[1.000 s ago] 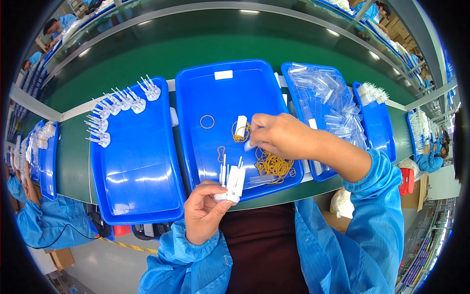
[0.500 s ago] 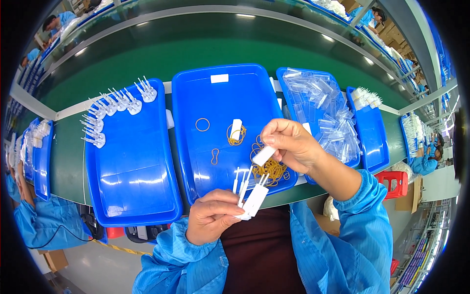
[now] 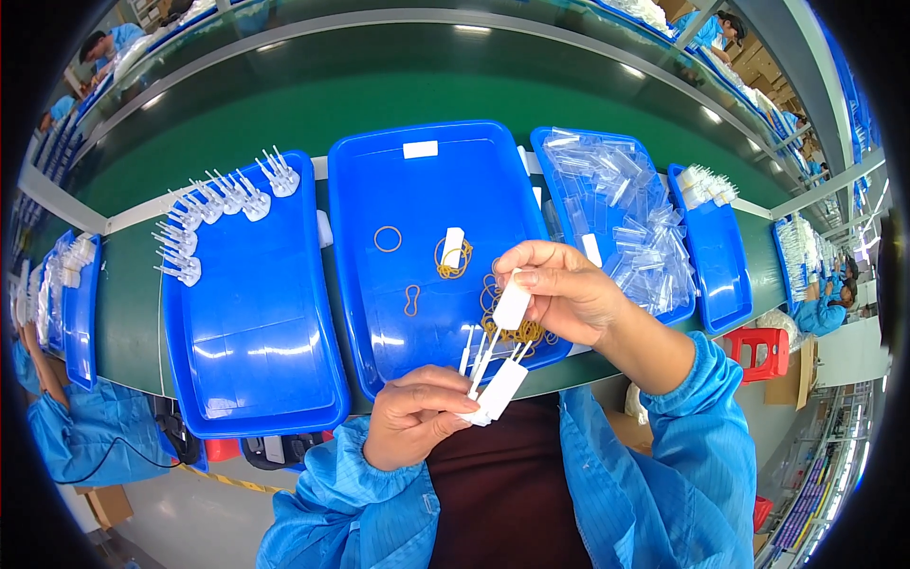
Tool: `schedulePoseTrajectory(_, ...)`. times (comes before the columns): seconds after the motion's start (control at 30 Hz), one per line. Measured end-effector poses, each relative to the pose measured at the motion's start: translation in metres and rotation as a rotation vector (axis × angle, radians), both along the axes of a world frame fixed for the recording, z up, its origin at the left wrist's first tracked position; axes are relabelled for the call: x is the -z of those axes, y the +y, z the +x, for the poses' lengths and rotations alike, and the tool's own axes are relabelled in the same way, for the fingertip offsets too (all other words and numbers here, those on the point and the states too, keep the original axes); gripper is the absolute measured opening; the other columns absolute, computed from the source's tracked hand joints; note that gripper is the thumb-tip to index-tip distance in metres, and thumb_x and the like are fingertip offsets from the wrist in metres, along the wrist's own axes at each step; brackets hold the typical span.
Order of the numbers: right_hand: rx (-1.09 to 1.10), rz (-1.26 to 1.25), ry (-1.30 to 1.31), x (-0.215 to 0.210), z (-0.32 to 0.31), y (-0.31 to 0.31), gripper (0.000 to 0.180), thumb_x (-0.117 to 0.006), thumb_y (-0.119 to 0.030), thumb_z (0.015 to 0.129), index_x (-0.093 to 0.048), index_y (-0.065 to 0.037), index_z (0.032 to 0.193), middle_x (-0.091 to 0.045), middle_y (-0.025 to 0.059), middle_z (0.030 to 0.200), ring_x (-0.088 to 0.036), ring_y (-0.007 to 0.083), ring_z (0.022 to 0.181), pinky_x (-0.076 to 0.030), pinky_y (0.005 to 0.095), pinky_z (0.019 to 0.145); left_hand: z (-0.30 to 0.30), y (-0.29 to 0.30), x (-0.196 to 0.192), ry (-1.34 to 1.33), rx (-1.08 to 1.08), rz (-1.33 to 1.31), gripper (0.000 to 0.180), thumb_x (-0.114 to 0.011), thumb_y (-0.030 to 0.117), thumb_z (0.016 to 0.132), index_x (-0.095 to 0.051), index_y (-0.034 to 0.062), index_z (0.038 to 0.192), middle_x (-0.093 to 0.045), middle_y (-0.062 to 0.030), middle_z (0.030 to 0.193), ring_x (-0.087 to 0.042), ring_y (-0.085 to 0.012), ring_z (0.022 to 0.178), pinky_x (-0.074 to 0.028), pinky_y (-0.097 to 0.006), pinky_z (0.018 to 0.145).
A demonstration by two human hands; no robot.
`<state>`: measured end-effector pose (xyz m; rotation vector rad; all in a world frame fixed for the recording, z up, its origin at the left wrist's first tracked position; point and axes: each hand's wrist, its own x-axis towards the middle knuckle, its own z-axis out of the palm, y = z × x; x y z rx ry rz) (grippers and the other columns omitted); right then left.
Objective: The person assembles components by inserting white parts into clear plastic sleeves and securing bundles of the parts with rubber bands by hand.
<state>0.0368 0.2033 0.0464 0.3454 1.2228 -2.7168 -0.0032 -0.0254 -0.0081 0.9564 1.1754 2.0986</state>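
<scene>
My left hand (image 3: 414,415) is closed around the base of a white pronged plastic part (image 3: 476,413), whose thin posts point up and away from me. A small white block (image 3: 503,387) stands beside those posts, over part of the same piece. Pinched between the thumb and fingers of my right hand (image 3: 567,292) is another white rectangular block (image 3: 513,306). Its lower end meets or overlaps the tip of one post; whether it touches I cannot tell. Behind the hands, tan rubber bands (image 3: 533,332) lie heaped in the large blue tray (image 3: 431,370), partly hidden.
In the left blue tray (image 3: 251,356), several white pronged parts (image 3: 226,194) line the far corner. Clear plastic sleeves (image 3: 635,213) fill a tray to the right; beyond it a narrow tray (image 3: 725,275) holds more white pieces. A rubber-banded white block (image 3: 454,248) lies mid-tray.
The white block in my right hand has turned from slanted to more upright and lines up with a post. My left hand keeps its hold, barely moved.
</scene>
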Motion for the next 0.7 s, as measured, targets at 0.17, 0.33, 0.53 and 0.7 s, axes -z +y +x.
schedulePoseTrajectory(0.17, -0.047, 0.031, 0.034, 0.000, 0.004, -0.001, 0.020, -0.059, -0.007, 0.085, -0.061, 0.000, 0.104, -0.062, 0.0065, 0.089, -0.060, 0.0112, 0.079, -0.049, 0.0224, 0.069, 0.001, 0.000, -0.004, -0.022, 0.018, -0.035, 0.020, -0.070, -0.003, 0.072, -0.068, 0.0021, 0.091, -0.063, -0.0116, 0.091, -0.061, -0.0199, 0.082, -0.048, -0.028, 0.070)
schedulePoseTrajectory(0.33, -0.079, 0.516, 0.135, -0.009, 0.004, -0.002, 0.021, -0.062, -0.002, 0.083, -0.063, 0.002, 0.103, -0.063, 0.0067, 0.091, -0.060, 0.0121, 0.089, -0.049, 0.0248, 0.080, -0.002, 0.000, -0.004, 0.096, 0.005, -0.127, 0.020, -0.069, -0.002, 0.073, -0.068, 0.0030, 0.093, -0.063, -0.0111, 0.091, -0.061, -0.0200, 0.081, -0.048, -0.028, 0.070)
schedulePoseTrajectory(0.53, -0.155, 0.606, 0.102, -0.024, 0.009, 0.007, 0.015, -0.064, -0.002, 0.081, -0.064, 0.001, 0.095, -0.065, 0.0071, 0.087, -0.063, 0.0127, 0.082, -0.050, 0.0237, 0.074, -0.005, 0.004, -0.009, 0.210, 0.030, -0.092, 0.017, -0.068, 0.000, 0.075, -0.068, 0.0029, 0.092, -0.063, -0.0106, 0.090, -0.061, -0.0205, 0.079, -0.049, -0.028, 0.068)
schedulePoseTrajectory(0.7, -0.162, 0.680, 0.159, -0.024, 0.010, 0.010, 0.011, -0.066, -0.002, 0.080, -0.063, 0.002, 0.090, -0.066, 0.0083, 0.085, -0.064, 0.0117, 0.079, -0.051, 0.0226, 0.072, -0.004, 0.005, -0.009, 0.254, 0.060, -0.123, 0.017, -0.067, -0.001, 0.074, -0.068, 0.0029, 0.091, -0.062, -0.0113, 0.090, -0.061, -0.0212, 0.079, -0.049, -0.028, 0.068)
